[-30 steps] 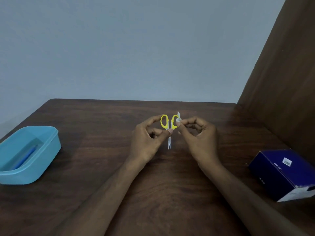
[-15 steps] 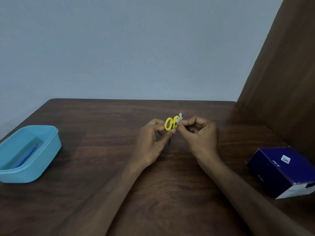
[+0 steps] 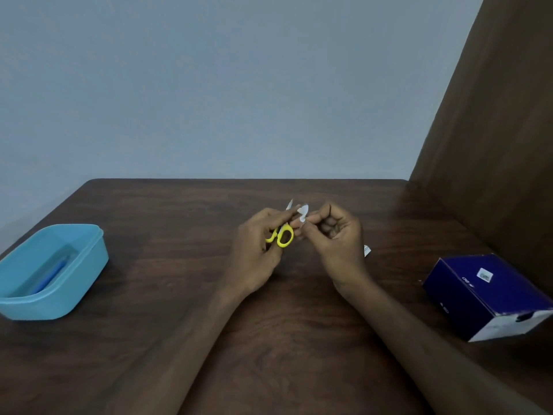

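My left hand grips the small yellow-handled scissors, fingers curled round the loops, above the dark wooden tabletop. Their long axis tips up and away, blade tip just left of the small white scrap pinched tight in the grip of my right hand (paper or plastic, I cannot tell). Fingers hide whether the blades are parted.

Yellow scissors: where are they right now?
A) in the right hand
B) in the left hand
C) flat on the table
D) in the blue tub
B: the left hand grips the yellow scissors, tips pointing up and away; the right hand pinches a small white piece.
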Demonstrator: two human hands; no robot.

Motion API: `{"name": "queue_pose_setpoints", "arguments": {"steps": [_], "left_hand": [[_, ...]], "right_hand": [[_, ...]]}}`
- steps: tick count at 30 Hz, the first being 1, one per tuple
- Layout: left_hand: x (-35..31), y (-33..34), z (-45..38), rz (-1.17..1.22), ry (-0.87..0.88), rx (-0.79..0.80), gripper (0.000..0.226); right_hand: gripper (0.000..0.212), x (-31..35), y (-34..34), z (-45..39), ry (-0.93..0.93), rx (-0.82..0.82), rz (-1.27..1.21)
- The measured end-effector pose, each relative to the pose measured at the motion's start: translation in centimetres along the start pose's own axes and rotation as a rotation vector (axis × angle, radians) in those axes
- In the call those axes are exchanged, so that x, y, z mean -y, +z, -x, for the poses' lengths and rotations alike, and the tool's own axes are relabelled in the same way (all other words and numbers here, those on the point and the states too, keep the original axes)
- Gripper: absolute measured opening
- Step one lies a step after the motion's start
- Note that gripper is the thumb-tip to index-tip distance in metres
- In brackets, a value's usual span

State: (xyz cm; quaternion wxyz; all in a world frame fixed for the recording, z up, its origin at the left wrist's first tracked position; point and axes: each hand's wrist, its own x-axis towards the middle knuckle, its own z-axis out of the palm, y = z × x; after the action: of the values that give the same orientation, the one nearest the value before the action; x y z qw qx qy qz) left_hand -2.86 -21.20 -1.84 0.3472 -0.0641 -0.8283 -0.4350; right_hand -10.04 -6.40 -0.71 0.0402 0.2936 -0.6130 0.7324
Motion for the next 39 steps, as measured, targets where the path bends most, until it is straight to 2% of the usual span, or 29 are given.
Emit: {"name": "queue_pose_setpoints", "arguments": {"steps": [4,5,7,9,12,15,18,21,25,27,29,33,36,39], "left_hand": [[0.4,0.2,0.2,0.121,-0.119,0.106,0.069],[0.4,0.3,0.3,0.169,-0.157,0.119,0.068],[0.6,0.1,0.1,0.244,-0.21,0.103,0.058],[0.8,-0.1,-0.1,0.241,-0.242,0.064,0.053],[0.6,-0.2,0.0,0.244,-0.297,-0.003,0.061],[1.0,-0.3,0.0,0.233,-0.421,-0.137,0.07],[1.1,-0.4,0.0,0.145,-0.531,-0.259,0.057],[0.5,-0.7,0.9,0.065,-0.566,-0.329,0.023],[-0.8,-2.9,3.1,-0.082,-0.628,-0.346,0.013],[-1.5,-5.5,4.6,-0.167,-0.656,-0.344,0.014],[-2.2,-8.3,5.8,-0.134,-0.697,-0.353,0.019],[-4.7,-13.9,6.9,-0.023,-0.762,-0.375,0.015],[-6.1,-18.0,6.9,-0.016,-0.811,-0.398,0.018],[-6.4,-21.8,7.2,-0.115,-0.874,-0.471,0.018]], "right_hand": [[0.038,-0.1,-0.3,-0.6,0.157,-0.094,-0.081],[0.044,-0.2,-0.4,-0.7,0.193,-0.12,-0.109],[0.042,-0.5,-0.8,-1.0,0.271,-0.164,-0.152],[0.032,-0.7,-0.9,-1.2,0.326,-0.18,-0.153],[0.022,-0.7,-0.7,-1.3,0.37,-0.157,-0.174],[0.018,-0.9,-0.3,-1.2,0.416,-0.087,-0.203],[0.013,-1.1,-0.1,-0.9,0.424,-0.023,-0.177],[0.013,-1.3,-0.3,-0.6,0.376,-0.018,-0.163],[0.012,-1.1,0.4,-0.2,0.29,0.046,-0.076],[0.009,-1.0,1.3,0.4,0.266,0.119,-0.048],[0.008,-1.0,1.9,1.2,0.199,0.177,0.039],[0.006,-0.3,2.4,2.5,-0.071,0.273,0.311],[0.006,0.7,3.3,3.9,-0.148,0.356,0.298],[0.009,1.0,4.5,5.5,-0.166,0.47,0.289]]}}
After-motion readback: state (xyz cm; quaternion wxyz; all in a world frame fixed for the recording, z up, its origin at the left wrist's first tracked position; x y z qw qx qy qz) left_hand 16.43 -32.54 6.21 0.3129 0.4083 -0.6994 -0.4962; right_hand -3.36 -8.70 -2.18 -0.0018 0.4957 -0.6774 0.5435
